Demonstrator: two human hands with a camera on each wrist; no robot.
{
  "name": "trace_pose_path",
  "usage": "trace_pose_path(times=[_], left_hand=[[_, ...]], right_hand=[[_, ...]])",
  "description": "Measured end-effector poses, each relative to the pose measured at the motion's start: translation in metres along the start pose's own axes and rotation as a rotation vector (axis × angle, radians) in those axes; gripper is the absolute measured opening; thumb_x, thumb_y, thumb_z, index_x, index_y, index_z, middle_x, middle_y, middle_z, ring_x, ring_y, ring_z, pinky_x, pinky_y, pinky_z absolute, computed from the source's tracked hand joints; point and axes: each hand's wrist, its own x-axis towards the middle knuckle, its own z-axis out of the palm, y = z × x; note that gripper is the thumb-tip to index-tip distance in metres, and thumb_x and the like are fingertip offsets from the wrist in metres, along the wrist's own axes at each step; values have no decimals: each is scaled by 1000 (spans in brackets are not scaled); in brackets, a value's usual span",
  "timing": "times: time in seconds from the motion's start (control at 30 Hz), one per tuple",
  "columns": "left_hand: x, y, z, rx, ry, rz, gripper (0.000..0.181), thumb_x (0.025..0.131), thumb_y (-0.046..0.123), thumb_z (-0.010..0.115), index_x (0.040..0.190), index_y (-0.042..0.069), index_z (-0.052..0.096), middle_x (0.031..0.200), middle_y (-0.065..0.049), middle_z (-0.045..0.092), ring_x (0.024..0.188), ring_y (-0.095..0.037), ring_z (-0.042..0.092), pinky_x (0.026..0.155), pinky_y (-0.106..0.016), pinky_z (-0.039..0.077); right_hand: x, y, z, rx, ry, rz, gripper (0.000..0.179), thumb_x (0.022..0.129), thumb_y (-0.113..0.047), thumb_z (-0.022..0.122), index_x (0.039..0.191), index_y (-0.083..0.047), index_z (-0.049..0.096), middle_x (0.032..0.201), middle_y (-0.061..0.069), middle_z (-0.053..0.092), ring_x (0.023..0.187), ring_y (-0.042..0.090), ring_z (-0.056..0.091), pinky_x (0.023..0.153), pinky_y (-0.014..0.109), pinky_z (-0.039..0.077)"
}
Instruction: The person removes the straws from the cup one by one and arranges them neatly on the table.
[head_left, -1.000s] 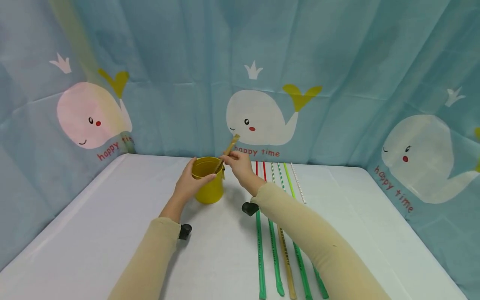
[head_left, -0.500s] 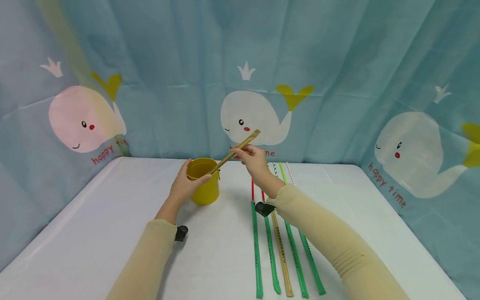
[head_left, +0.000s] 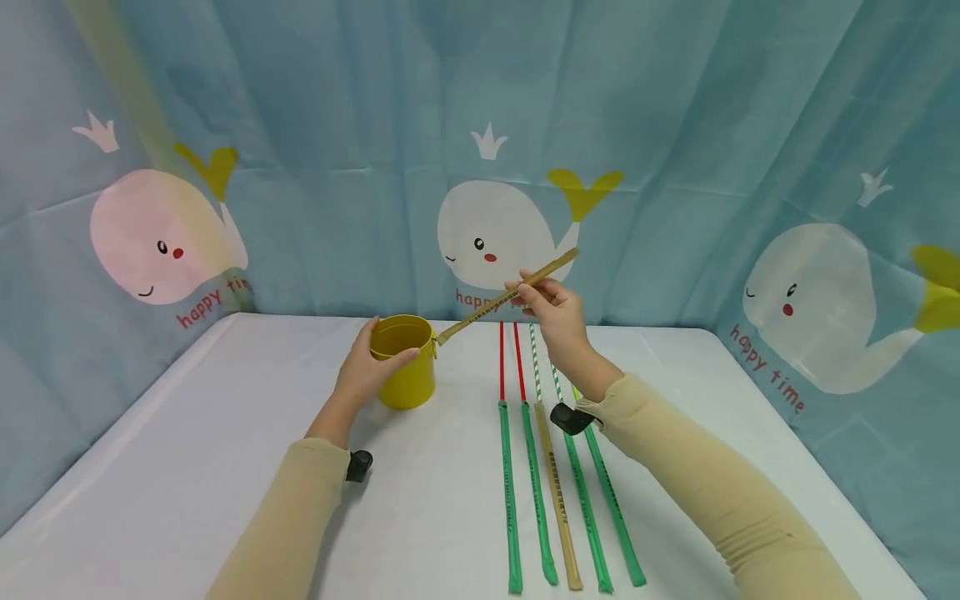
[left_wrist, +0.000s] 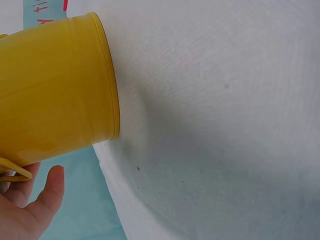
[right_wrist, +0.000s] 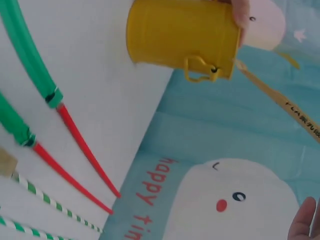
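Note:
A yellow bucket (head_left: 408,385) stands upright on the white table, its opening facing up. My left hand (head_left: 358,371) holds it from the left, thumb and fingers spread around the rim. In the left wrist view, the bucket's side (left_wrist: 55,90) fills the upper left. Right of the bucket, my right hand (head_left: 561,323) pinches a drinking straw in a tan paper wrapper (head_left: 483,311) above the table. The straw slants up to the right. Its lower end is right at the bucket's rim, beside the wire ear (right_wrist: 200,70). Dark lettering runs along the wrapper.
Bare red straws (head_left: 502,358) and green-striped straws (head_left: 535,354) lie on the table behind green-wrapped straws (head_left: 510,500) and one tan-wrapped straw (head_left: 558,500). My right forearm passes over part of the row. A blue curtain (head_left: 337,208) with whales hangs behind the table.
My right hand has moved to the right with the wrapped straw, and its lower end has come from over the bucket's opening to just outside the rim. My left hand stays at the bucket.

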Motion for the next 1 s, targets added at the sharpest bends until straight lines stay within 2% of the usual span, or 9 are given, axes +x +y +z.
trace_pose_path(times=[0.2, 0.4, 0.67, 0.8, 1.0], left_hand=[[0, -1, 2, -16, 3, -6, 103, 87, 54, 67, 158, 17, 1, 159, -14, 17, 140, -38, 25, 112, -58, 24], [0, 1, 2, -15, 1, 0, 105, 85, 56, 67, 158, 17, 1, 159, -14, 17, 140, -38, 25, 112, -57, 24], [-1, 2, 2, -16, -2, 1, 103, 87, 54, 66, 158, 16, 1, 159, -14, 17, 140, -37, 26, 112, -57, 24], [-2, 3, 1, -19, -9, 3, 101, 89, 51, 65, 157, 15, 0, 159, -15, 16, 140, -38, 25, 112, -57, 24], [-4, 4, -1, -21, -13, -10, 100, 90, 50, 65, 157, 16, -1, 159, -15, 16, 140, -38, 25, 112, -57, 24]], right_hand=[[-9, -12, -23, -96, -25, -44, 33, 98, -5, 56, 128, 9, 57, 83, -14, 71, 78, 8, 63, 74, 24, 50], [-23, -17, -47, -179, -63, -12, 43, 97, -2, 57, 138, 5, 48, 79, -11, 70, 72, 8, 60, 67, 21, 50], [-37, -14, -77, -273, -140, -18, 41, 97, -2, 57, 137, 4, 48, 82, -11, 70, 66, 10, 61, 60, 23, 52], [-41, -14, -90, -325, -181, 20, 40, 97, -2, 58, 134, 8, 49, 87, -9, 67, 68, 9, 61, 61, 24, 53], [-46, -16, -108, -399, -243, 113, 45, 94, 1, 61, 135, 10, 47, 100, 8, 59, 77, 6, 64, 67, 25, 55]])
